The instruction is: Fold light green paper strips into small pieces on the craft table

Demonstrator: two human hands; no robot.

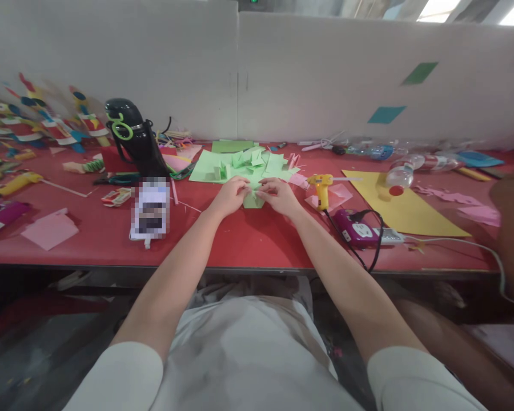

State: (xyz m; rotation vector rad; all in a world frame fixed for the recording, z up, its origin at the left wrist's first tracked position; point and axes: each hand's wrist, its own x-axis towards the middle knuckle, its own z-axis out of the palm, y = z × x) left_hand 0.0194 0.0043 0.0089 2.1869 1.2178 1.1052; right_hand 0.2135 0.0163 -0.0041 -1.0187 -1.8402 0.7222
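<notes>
Green paper piece (253, 200) sits mid red table (248, 240), pinched on both sides by left hand (230, 196) and right hand (278, 196). Pile of green scraps (244, 162) lies just behind it. Yellow glue gun (321, 185) is near on the right, black bottle (132, 137) off to the left.

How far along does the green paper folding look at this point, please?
Done: a heap of folded green pieces lies just behind the hands. In hand: the left hand and right hand pinch one small green piece on the red table. Still to do: a flat green sheet at the back looks unfolded, and the yellow glue gun lies apart, to the right. How many pieces remain cannot be told.
</notes>
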